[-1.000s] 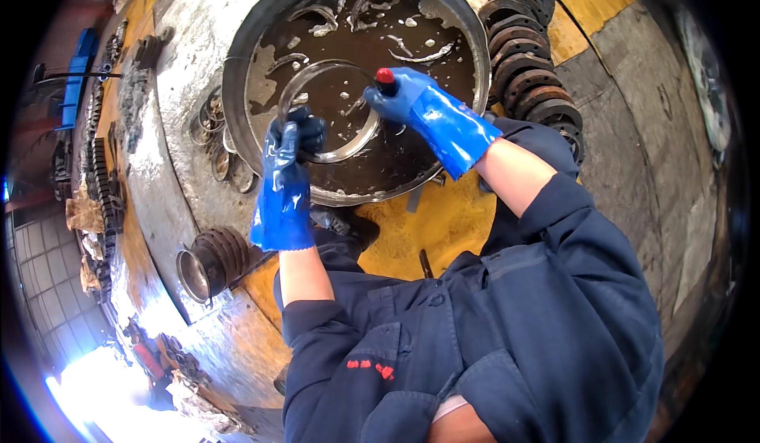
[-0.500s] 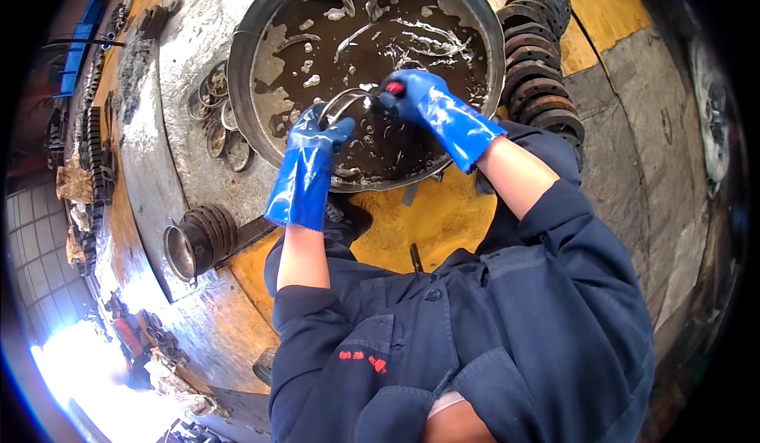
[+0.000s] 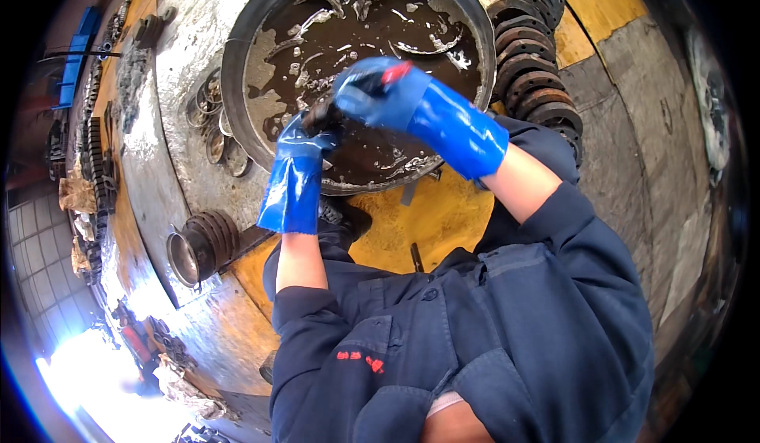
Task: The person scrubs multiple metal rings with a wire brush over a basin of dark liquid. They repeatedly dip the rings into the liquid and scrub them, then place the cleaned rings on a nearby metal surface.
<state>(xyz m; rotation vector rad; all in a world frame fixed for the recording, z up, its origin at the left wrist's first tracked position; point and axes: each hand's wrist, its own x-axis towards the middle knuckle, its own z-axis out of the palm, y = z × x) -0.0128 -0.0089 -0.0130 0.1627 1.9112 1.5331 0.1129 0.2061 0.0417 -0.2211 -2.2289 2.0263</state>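
Note:
Both my hands wear long blue rubber gloves and meet above a large round basin (image 3: 234, 115) of dark, foamy liquid. My left hand (image 3: 301, 144) is closed at the basin's near left side, around a thin metal ring that showed earlier and is now mostly hidden. My right hand (image 3: 380, 98), smeared by motion, grips a dark tool with a red part (image 3: 397, 72); its exact kind is unclear. A dark, blurred piece (image 3: 321, 115) shows between the two hands, touching the left glove. Curved ripples and foam (image 3: 431, 47) lie on the liquid.
Several thin metal rings (image 3: 214, 144) lie on the metal floor sheet left of the basin. A long row of dark and rusty ring-shaped discs (image 3: 529, 71) stands at its right. A ribbed cylindrical stack (image 3: 202, 245) lies nearer my left arm. Yellow flooring (image 3: 396, 233) shows between my legs.
My right hand has swept left with the red-marked tool, from the basin's middle to beside my left hand. It now covers the ring. The liquid's ripples have shifted.

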